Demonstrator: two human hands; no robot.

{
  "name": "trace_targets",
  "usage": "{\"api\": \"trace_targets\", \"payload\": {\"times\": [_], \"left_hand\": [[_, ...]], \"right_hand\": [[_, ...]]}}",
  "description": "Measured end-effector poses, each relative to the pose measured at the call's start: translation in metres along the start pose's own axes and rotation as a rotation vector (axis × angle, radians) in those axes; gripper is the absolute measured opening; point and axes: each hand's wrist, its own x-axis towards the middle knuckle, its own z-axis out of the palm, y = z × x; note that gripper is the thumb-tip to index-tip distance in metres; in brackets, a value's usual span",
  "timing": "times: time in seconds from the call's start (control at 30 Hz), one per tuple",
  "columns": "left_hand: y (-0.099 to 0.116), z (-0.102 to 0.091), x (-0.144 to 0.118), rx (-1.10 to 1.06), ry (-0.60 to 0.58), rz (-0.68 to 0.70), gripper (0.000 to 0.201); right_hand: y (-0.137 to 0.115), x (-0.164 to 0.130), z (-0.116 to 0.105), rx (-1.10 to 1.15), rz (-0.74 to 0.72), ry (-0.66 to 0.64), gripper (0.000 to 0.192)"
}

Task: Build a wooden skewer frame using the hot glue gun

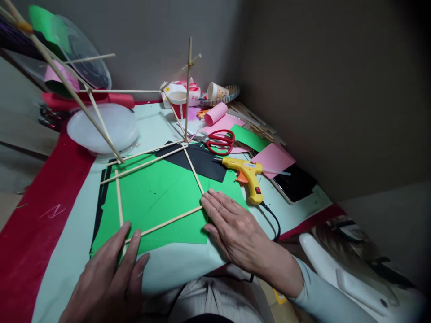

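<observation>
Thin wooden sticks make a frame [171, 220] whose near part lies on a green paper sheet [161, 188]. Other sticks rise from its far corners, among them an upright stick [188, 89] and a slanted stick [67, 87] at left. My left hand [111, 273] rests its spread fingertips on the near left corner, where two sticks meet. Across the near right corner lies my right hand [234, 224], flat with fingers stretched, covering that joint. A yellow glue gun [247, 172] with an orange trigger lies just beyond my right hand. Red-handled scissors [220, 142] are behind it.
Black paper [198, 159] lies under the far sticks. A round translucent lid [104, 128] is at back left. Pink paper [274, 159], a dark phone [294, 184], paper cups [177, 99] and loose sticks [251, 119] fill the back and right. A black cord [274, 220] trails off the table edge.
</observation>
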Motion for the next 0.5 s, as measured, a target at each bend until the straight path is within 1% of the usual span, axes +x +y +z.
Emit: {"api": "trace_targets", "payload": {"times": [0.07,0.13,0.2,0.27,0.3,0.33,0.43,0.5], "left_hand": [[0.006,-0.004,0.007,-0.009,0.028,-0.017,0.068],[0.012,-0.010,0.016,-0.042,0.064,-0.014,0.061],[0.020,-0.016,0.026,-0.067,0.100,-0.047,0.048],[0.027,-0.021,0.036,-0.093,0.137,-0.100,0.035],[0.030,-0.024,0.040,-0.115,0.157,-0.125,0.030],[0.033,-0.025,0.044,-0.141,0.176,-0.146,0.028],[0.035,-0.030,0.050,-0.211,0.214,-0.172,0.029],[0.031,-0.032,0.050,-0.229,0.223,-0.198,0.032]], "right_hand": [[0.001,0.000,0.001,0.002,-0.008,0.009,0.048],[0.003,-0.001,0.004,-0.003,-0.013,0.022,0.046],[0.005,0.000,0.005,-0.024,-0.017,0.040,0.046],[0.007,0.003,0.003,-0.057,-0.016,0.025,0.045],[0.007,0.007,0.000,-0.076,-0.007,-0.010,0.043],[0.008,0.013,-0.005,-0.098,0.013,-0.073,0.039],[0.010,0.040,-0.023,-0.164,0.127,-0.305,0.025],[0.011,0.062,-0.032,-0.196,0.181,-0.364,0.022]]}}
